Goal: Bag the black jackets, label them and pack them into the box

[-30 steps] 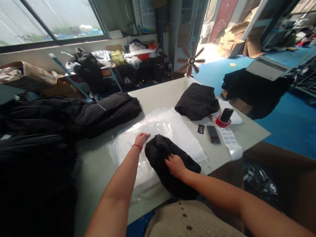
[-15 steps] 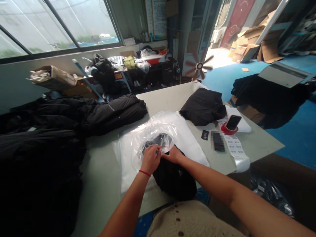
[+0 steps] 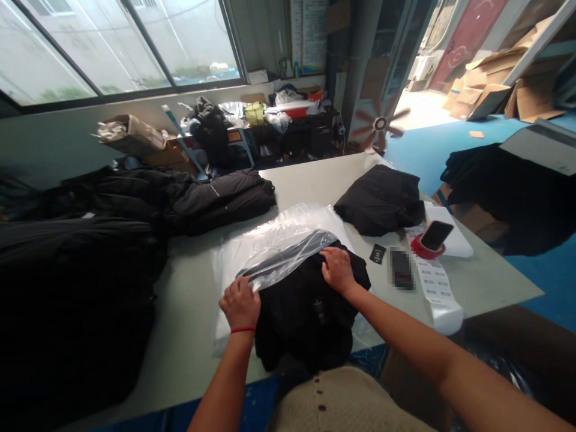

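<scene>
A folded black garment (image 3: 310, 306) lies in front of me, its far part inside a clear plastic bag (image 3: 288, 258) and its near part out over the table edge. My left hand (image 3: 240, 302), with a red string at the wrist, is closed on the left corner of the bag's mouth. On the other side my right hand (image 3: 338, 270) has its fingers curled at the right corner of the mouth, resting against the garment. Between them the bag's edge runs stretched across the cloth. Beneath lies a stack of clear bags (image 3: 225, 318).
Black garments (image 3: 81, 288) are heaped on the left of the table (image 3: 193, 324). Another folded garment (image 3: 382, 201) lies at the back right. Nearby are a phone (image 3: 402, 269), a small black card (image 3: 377, 254), red tape (image 3: 427, 247) with a second phone (image 3: 437, 234), and a label strip (image 3: 435, 285).
My hands were close together at the bunched bag; now they are spread apart, left and right. The bag's mouth is pulled wide over the garment, which lies flatter and broader.
</scene>
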Tool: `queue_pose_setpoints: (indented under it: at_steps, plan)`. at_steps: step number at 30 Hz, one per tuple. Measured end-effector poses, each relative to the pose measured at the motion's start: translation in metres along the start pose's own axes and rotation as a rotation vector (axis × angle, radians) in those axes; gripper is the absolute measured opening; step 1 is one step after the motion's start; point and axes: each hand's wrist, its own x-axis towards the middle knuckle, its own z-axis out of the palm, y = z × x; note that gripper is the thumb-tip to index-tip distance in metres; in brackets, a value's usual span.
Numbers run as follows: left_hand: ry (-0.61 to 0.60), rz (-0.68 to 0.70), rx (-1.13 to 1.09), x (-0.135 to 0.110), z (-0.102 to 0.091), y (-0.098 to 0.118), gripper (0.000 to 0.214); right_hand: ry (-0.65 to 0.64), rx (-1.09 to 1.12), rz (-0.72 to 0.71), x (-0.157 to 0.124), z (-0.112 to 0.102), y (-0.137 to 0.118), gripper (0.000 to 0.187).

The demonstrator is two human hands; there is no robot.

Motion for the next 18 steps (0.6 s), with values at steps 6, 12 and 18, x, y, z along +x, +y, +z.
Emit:
queue_pose_setpoints:
  at_steps: [6, 12, 18]
  plan:
    - [-0.025, 0.133, -0.145, -0.018, -0.01, -0.002, 0.034, -0.501, 0.194, -0.511, -0.021, 0.068, -0.09, 0.059]
    - [-0.145, 0.095, -0.149, -0.064, 0.006, -0.006, 0.032, -0.711, 0.157, -0.602, -0.014, 0.127, -0.14, 0.058]
    - [-0.119, -0.147, 0.067, -0.081, 0.039, -0.031, 0.057, -0.595, 0.182, -0.715, -0.023, 0.099, -0.082, 0.059]
